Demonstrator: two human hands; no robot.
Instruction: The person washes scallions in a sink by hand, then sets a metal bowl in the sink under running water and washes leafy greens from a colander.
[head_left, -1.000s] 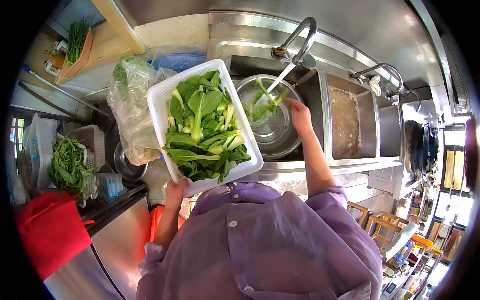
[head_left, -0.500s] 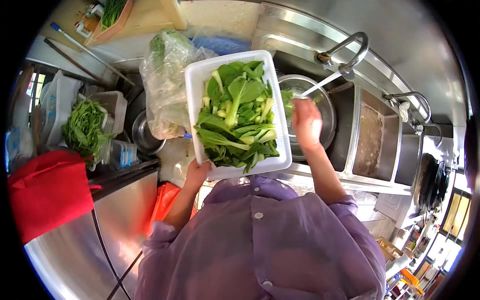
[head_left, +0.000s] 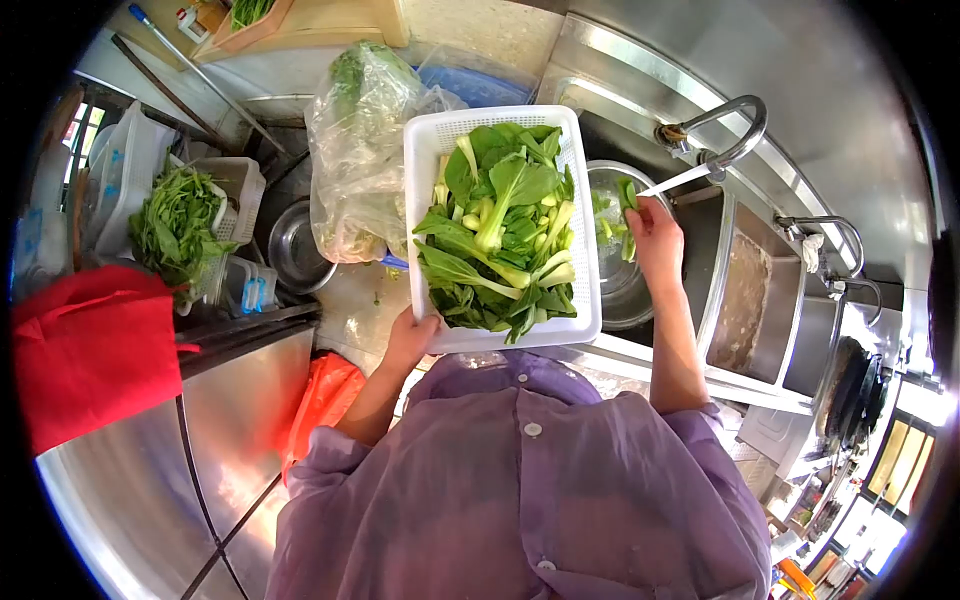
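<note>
My left hand point(head_left: 412, 337) grips the near left corner of a white plastic basket point(head_left: 588, 250). Heaped inside it is leafy bok choy point(head_left: 500, 205), green with pale stems. To the right, my right hand point(head_left: 658, 238) is closed on a green bok choy leaf point(head_left: 628, 193), where a stream of water point(head_left: 672, 182) comes down from the curved faucet point(head_left: 748, 112). Below that hand, a round metal basin point(head_left: 628, 312) sits in the sink with several green pieces inside, partly hidden by the basket and the hand.
Left of the basket stands a clear plastic bag point(head_left: 350, 150) of greens. Farther left are a metal bowl point(head_left: 297, 245) and a basket of leafy greens point(head_left: 177, 220). A red cloth point(head_left: 95, 350) hangs at the left; a second sink basin point(head_left: 745, 300) lies at the right.
My right hand has turned at the water stream, and the leaf in it now shows. The whole view has shifted slightly; my left hand keeps its grip on the basket.
</note>
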